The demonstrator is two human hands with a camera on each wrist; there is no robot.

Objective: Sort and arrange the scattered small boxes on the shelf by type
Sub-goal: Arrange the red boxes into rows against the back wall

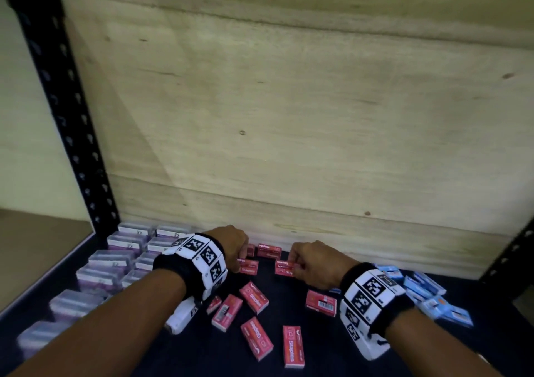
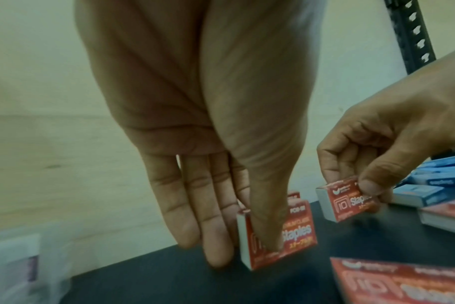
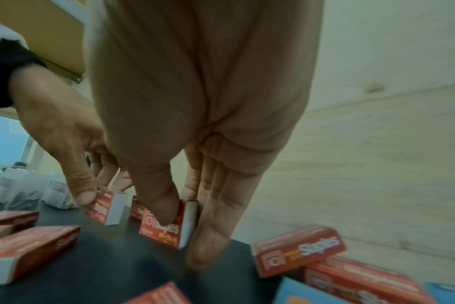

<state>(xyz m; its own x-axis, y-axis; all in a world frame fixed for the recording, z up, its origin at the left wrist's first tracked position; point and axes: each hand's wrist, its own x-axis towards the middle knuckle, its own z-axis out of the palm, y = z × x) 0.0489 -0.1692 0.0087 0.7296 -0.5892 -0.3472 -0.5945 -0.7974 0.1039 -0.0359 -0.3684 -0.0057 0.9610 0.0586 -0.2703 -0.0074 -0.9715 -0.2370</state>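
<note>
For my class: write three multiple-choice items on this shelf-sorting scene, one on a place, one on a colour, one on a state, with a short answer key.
1. Where do the clear plastic cases stand on the shelf?
A. on its left side
B. on its right side
C. in the middle

2. What colour are the boxes heaped at the right?
A. green
B. blue
C. yellow

3. What is the left hand doing?
A. resting flat and idle
B. pointing at the wall
C. pinching a red staples box set on edge

Key: 1 A, the head view shows them in rows beside the black post. 2 B, they show pale blue past the right hand. 3 C, the left wrist view shows thumb and fingers on either side of it.
</note>
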